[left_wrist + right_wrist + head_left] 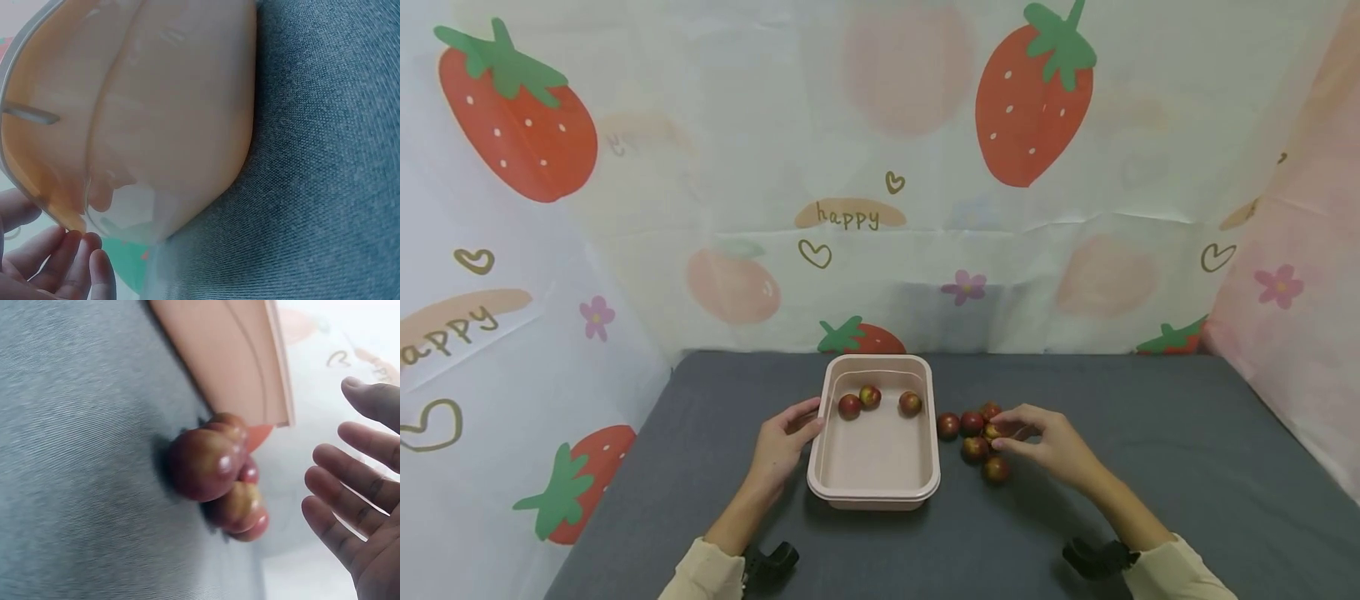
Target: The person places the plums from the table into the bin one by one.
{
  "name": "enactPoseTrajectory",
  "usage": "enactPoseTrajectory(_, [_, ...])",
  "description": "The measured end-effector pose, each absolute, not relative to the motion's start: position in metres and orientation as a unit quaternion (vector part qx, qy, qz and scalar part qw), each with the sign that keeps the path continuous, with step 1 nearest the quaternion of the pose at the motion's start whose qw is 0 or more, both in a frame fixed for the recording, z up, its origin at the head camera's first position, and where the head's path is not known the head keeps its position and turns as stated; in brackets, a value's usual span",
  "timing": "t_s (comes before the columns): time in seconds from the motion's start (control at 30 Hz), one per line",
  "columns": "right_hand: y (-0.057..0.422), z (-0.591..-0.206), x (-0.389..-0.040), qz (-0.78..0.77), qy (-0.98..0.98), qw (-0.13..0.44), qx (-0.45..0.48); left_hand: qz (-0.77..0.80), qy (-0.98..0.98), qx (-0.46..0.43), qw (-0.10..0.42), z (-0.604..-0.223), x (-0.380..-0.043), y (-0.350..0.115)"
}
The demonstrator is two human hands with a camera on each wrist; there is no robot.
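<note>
A pale pink plastic box (874,467) stands on the table with three small, round, dark-red fruits inside, one being this fruit (910,404). They look like plums. My left hand (781,446) holds the box's left rim, thumb and fingertips right at the edge; the left wrist view shows its fingers (59,256) against the rim. Right of the box lies a loose cluster of several more such fruits (974,450), large in the right wrist view (203,464). Above the cluster's right side, my right hand (1048,446) has its fingers spread, with nothing between them.
Dark grey cloth (737,383) covers the table. Behind and at both sides hangs a white curtain (760,125) printed with strawberries, hearts and the word happy. Black wrist mounts (1093,558) sit below both sleeves.
</note>
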State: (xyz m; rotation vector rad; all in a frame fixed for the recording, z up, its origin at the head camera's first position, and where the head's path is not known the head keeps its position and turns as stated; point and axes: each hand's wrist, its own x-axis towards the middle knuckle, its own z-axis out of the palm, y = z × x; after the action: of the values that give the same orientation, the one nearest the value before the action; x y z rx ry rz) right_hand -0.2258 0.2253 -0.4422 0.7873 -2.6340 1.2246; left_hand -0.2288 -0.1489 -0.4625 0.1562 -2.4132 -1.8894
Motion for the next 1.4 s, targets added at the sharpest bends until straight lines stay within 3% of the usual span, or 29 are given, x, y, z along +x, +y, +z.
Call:
enactPoseTrajectory(0.77, [0.233,-0.474,-0.224,0.397,-0.883,0.002,0.25,-0.62,-0.783,0.047,0.037,-0.463,-0.229,-0.15])
enactPoseTrajectory(1.4, [0.223,-0.48,-0.223,0.36,-0.902,0.01,0.238,-0.621,-0.782,0.047,0.036,-0.463,-0.23,-0.15])
